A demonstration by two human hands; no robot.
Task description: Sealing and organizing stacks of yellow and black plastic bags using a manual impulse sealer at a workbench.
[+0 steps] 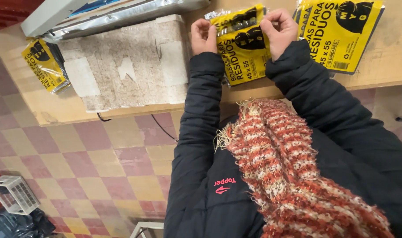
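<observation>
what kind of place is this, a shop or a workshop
Probably a small packing workshop. Both hands, left hand and right hand, hold a yellow packet of bags on a wooden bench; more packets lie beside it, and a long metal sealing machine stands at the back.

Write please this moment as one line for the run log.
left hand: holds yellow packet top edge | right hand: holds same packet | second packet: beside, on table

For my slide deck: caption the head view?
Both hands, left and right, pinch a yellow bag packet's top edge on a wooden table.
</observation>
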